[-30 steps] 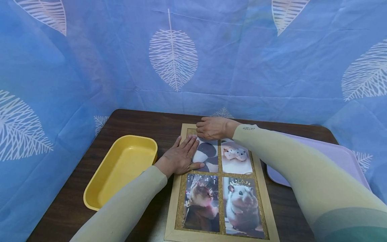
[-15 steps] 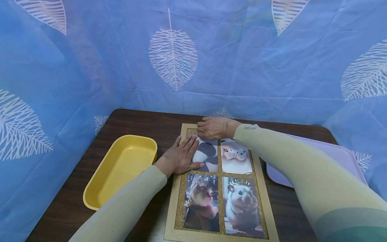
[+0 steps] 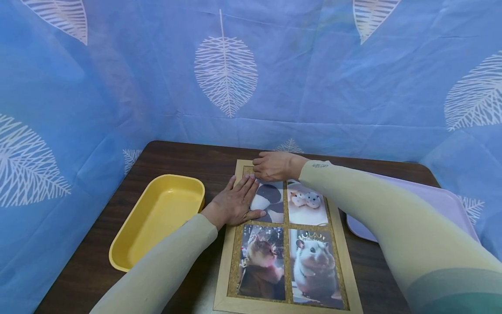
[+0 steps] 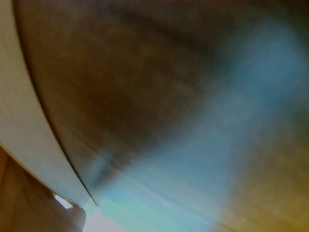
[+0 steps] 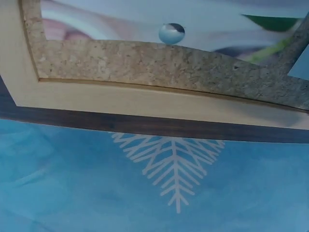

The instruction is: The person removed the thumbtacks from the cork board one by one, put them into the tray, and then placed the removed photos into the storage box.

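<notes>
My left hand [image 3: 235, 203] lies with fingers spread over the left side of the upper left photo [image 3: 270, 196] on a wood-framed cork board [image 3: 228, 261]. Over that photo's top edge my right hand [image 3: 276, 165] bends its fingers downward; the fingertips are hidden, so I cannot tell what they hold. A photo of two white hamsters [image 3: 307, 203] sits at the upper right. In the right wrist view a shiny round pin head [image 5: 172, 34] shows at a photo's top edge. Below are a photo of a brown animal [image 3: 262, 261] and one of a crowned hamster [image 3: 315, 266].
A yellow tray [image 3: 129, 226] stands left of the board on the dark wooden table [image 3: 188, 152]. On the right a lilac tray [image 3: 439, 196] lies partly behind the right forearm. Blue leaf-print cloth [image 3: 321, 87] hangs behind the table's back edge.
The right hand shifts very slightly left at the photo's top edge. The left hand keeps its place, and the board and photos stay put.
</notes>
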A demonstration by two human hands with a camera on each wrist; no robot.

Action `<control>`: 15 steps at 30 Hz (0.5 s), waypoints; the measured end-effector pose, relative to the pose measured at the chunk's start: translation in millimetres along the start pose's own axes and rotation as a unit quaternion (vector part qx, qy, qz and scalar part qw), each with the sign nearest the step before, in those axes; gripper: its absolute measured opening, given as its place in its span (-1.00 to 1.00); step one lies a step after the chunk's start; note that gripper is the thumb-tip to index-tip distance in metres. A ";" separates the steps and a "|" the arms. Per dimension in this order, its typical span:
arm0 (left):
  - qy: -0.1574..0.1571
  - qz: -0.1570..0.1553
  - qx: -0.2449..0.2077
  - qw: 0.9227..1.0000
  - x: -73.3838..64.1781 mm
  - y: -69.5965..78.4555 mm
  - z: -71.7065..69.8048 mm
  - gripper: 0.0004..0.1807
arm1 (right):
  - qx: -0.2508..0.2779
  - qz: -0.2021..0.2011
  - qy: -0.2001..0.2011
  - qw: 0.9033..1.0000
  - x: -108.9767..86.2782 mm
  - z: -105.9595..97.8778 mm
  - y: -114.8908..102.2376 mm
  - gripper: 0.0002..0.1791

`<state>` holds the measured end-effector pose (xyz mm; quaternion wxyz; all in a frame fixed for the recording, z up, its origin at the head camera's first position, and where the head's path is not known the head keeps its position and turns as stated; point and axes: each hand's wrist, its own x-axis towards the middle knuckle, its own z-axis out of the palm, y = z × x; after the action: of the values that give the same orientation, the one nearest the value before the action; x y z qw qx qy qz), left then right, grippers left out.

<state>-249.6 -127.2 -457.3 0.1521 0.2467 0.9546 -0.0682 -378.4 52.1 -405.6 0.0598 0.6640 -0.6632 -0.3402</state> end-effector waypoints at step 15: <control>0.001 0.002 -0.017 1.000 2.5 -4.0 4.8 0.09 | -0.018 -0.011 0.033 0.999 -5.2 17.1 2.1 -0.76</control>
<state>-252.4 -130.5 -462.3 0.1551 0.2457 0.9555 -0.0510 -388.6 63.0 -415.6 0.0898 0.6810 -0.6473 -0.3304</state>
